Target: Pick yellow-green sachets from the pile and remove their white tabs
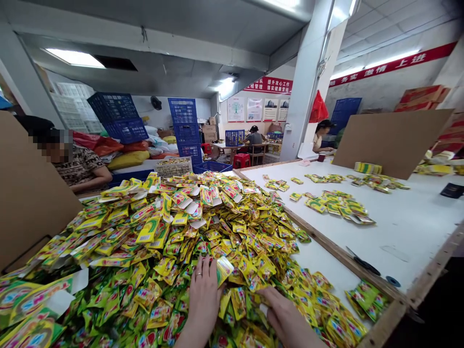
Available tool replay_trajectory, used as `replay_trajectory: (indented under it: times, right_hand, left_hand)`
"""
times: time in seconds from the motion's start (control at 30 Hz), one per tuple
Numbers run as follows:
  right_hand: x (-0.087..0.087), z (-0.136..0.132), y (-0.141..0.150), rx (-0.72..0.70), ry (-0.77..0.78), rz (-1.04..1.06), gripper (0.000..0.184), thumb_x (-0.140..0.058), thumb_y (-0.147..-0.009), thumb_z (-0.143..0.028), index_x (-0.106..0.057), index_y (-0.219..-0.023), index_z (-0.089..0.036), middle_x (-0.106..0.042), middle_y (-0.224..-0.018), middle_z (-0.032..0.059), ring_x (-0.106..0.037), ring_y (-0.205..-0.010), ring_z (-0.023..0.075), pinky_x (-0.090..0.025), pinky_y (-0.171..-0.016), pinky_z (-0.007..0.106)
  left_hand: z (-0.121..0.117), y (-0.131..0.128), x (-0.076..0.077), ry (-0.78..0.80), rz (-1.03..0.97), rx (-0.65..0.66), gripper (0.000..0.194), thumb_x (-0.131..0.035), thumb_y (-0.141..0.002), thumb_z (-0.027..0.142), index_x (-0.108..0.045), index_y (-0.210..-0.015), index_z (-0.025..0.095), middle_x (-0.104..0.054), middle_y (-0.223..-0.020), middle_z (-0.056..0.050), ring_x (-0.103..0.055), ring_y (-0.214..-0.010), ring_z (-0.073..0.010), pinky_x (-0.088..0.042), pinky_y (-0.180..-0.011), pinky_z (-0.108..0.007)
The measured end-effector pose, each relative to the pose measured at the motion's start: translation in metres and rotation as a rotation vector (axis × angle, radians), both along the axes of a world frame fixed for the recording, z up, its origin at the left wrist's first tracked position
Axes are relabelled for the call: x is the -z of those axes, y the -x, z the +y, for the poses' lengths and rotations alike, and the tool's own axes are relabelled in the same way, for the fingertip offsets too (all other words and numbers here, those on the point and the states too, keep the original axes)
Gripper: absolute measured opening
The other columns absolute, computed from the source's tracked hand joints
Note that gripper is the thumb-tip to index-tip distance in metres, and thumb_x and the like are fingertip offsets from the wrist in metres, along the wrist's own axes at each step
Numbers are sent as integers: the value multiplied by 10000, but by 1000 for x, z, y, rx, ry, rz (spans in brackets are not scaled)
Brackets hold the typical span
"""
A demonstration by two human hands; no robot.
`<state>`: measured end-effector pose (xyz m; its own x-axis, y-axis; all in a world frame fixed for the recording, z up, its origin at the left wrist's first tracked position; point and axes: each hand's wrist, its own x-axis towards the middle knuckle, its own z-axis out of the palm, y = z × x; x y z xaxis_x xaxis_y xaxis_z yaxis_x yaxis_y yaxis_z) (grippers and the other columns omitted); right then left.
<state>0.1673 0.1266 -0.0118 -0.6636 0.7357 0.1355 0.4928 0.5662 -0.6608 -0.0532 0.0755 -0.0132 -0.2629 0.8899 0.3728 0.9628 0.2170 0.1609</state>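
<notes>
The white-topped surface [395,227] carries a heap of yellow-green foil sachets [181,232] at lower left: light, soft, slippery, best pinched by an edge. The left hand [203,302], open, touches one tilted sachet [224,269]; the right hand [286,314] lies open on the heap.

A white table [398,232] — piled with green-yellow sachets [174,232].

Sachets [170,241]: bright yellow and green, with red and pink print
Crates [113,108]: blue lattice
Banner [393,65]: red, pale lettering
Shirt [78,166]: dark, pale squiggly pattern
Tabletop [362,217]: plain white
</notes>
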Motion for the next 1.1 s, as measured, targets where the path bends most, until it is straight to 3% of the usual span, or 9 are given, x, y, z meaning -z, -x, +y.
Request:
replay_trajectory:
  times: [0.1, 0.2, 0.3, 0.4, 0.53, 0.63, 0.77, 0.93, 1.1]
  right_hand:
    - [-18, 15, -7, 127, 186, 322, 309, -444, -805, -259, -512, -1100, -197, -625, -879, 62, -603, -740, 197, -500, -702, 345]
    - [-46, 20, -2, 166, 486, 636, 394, -563, -756, -424, -506, -1081, -210, -614, -742, 11, -566, -561, 157, -501, -539, 301]
    - [-73, 9, 20, 22, 618, 756, 364, -657, -699, -422, -548, -982, -219, -609, -722, -2, -532, -505, 117, -438, -423, 225]
    - [-92, -7, 46, -182, 653, 754, 284, -637, -731, -384, -547, -941, -215, -573, -729, -6, -508, -501, 97, -403, -398, 196]
    - [-112, -16, 61, -384, 290, 523, 143, -536, -787, -201, -588, -920, -210, -523, -895, 25, -515, -749, 133, -443, -606, 236]
    - [-124, -19, 54, -444, 35, 223, 284, -482, -750, -67, -616, -929, -243, -512, -922, 19, -504, -848, 146, -417, -721, 249]
    - [-136, -32, 41, -572, -140, -179, 276, -454, -754, -61, -639, -880, -222, -545, -883, 37, -530, -702, 147, -407, -596, 243]
    - [-127, -39, 27, -482, 6, -121, 441, -470, -669, 22, -597, -1014, -223, -621, -981, 37, -584, -856, 160, -444, -696, 224]
    - [-99, -42, 18, -474, 77, 97, 216, -478, -813, -149, -677, -750, -205, -689, -751, 51, -632, -744, 166, -474, -697, 250]
  left_hand:
    - [-13, 12, -2, -39, -306, 118, 407, -363, -835, 196, -444, -1233, 165, -494, -1311, -128, -392, -1259, -268, -340, -1032, -508]
    - [-33, 17, -8, -120, -804, 162, 456, -373, -852, 361, -354, -1282, 211, -436, -1356, -123, -409, -1245, -242, -363, -1015, -468]
    - [-46, 11, -13, -133, -1344, 117, 603, -601, -688, 529, -499, -1157, 164, -584, -1203, -145, -539, -1110, -278, -435, -940, -408]
    - [-54, -2, -17, 7, -1683, 186, 518, -758, -519, 499, -619, -875, 148, -708, -796, -71, -648, -662, -207, -517, -679, -336]
    - [-66, -16, -26, 123, -1631, 283, 392, -794, -492, 435, -590, -704, 175, -619, -600, 28, -544, -541, -117, -451, -544, -240]
    - [-72, -20, -30, 178, -1570, 217, 434, -797, -490, 374, -608, -828, 179, -650, -706, -2, -588, -678, -171, -487, -680, -296]
    - [-65, -27, -23, 225, -1480, 272, 438, -749, -508, 342, -645, -908, 196, -678, -850, -41, -599, -890, -277, -458, -873, -420]
    - [-55, -32, -9, 254, -1437, 365, 311, -690, -568, 404, -669, -822, 226, -681, -895, -36, -575, -981, -276, -406, -953, -458]
    - [-56, -36, -2, 332, -1518, 464, 464, -657, -575, 569, -661, -882, 221, -667, -882, -53, -605, -941, -256, -450, -905, -436]
